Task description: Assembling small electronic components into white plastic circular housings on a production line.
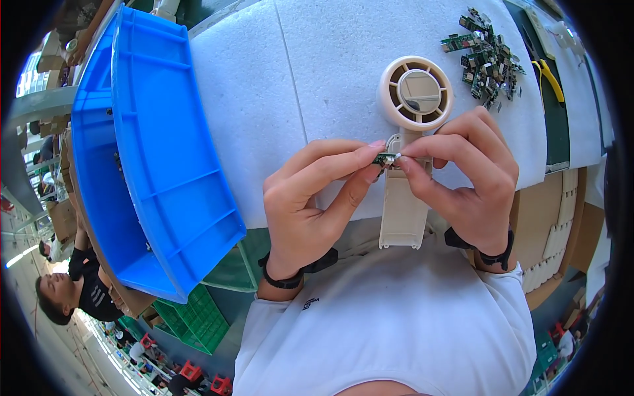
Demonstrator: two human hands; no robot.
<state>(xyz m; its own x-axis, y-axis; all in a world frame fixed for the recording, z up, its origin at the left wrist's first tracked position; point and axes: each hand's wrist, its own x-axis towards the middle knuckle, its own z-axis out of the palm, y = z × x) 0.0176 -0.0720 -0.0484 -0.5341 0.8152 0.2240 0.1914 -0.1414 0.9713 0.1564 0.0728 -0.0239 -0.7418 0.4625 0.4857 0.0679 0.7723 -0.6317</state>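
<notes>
My left hand [307,198] pinches a small green circuit board [382,159] between thumb and fingertips. At the board's right end, the thumb and forefinger of my right hand [472,171] are closed on a small white connector [398,156], partly covered by the fingertips. Whether the connector is seated in the board is too small to tell. Under both hands lies a cream handheld fan [391,99], its round grille pointing away from me. Its handle housing [403,211] is open and extends toward my body, showing a hollow inside.
A pile of circuit boards [492,63] lies on the white foam sheet [244,86] at far right, near yellow-handled pliers [552,80]. A large blue bin [168,158] stands left, above a green crate [201,317]. A carton [531,208] of cream parts is at right. Another person [82,277] is at left.
</notes>
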